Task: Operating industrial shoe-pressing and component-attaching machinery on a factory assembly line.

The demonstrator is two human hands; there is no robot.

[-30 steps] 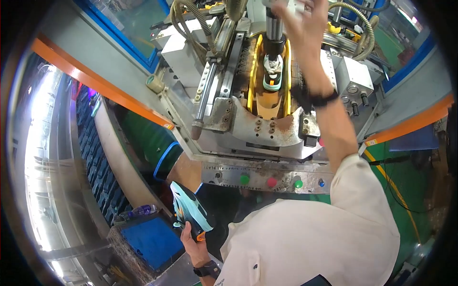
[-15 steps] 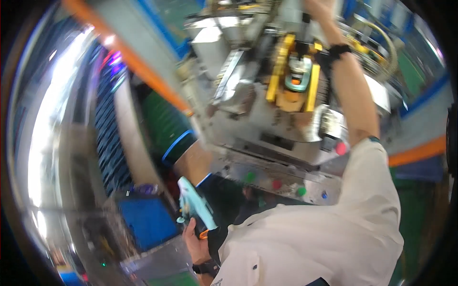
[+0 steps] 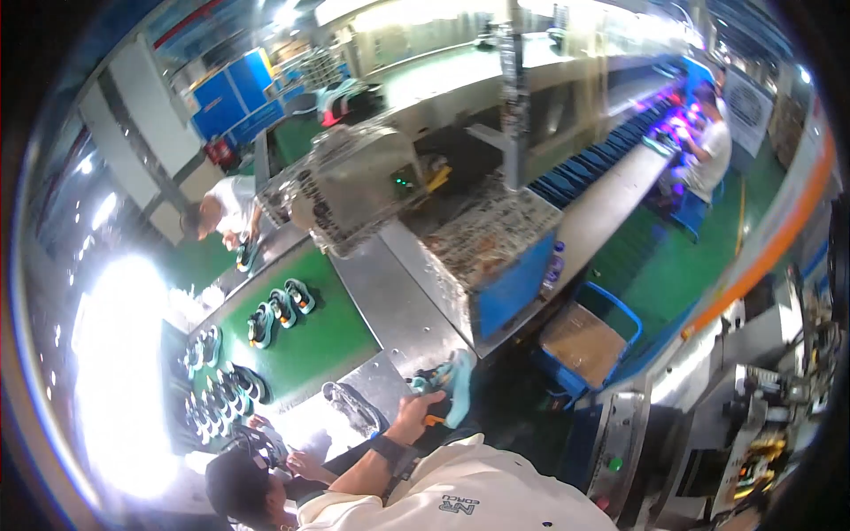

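- One hand shows near the lower middle of the frame: the left hand (image 3: 416, 409), wrist banded in black, closed around a teal shoe (image 3: 450, 386) with an orange sole.
- Right hand is out of view.
- Just left lies a clear shoe last (image 3: 352, 407) on the steel table (image 3: 398, 310).
- Farther left, teal shoes (image 3: 276, 311) sit on a green conveyor belt (image 3: 310, 341).

I see a teal shoe (image 3: 450, 382) with an orange patch in my left hand (image 3: 414, 411), a black band on that wrist. My shirt (image 3: 460, 496) is cream. The belt (image 3: 301, 341) is green, carrying teal-and-black shoes (image 3: 279, 310). The bin (image 3: 589, 341) is blue, with brown cardboard inside. An orange stripe (image 3: 770, 248) edges the machine.
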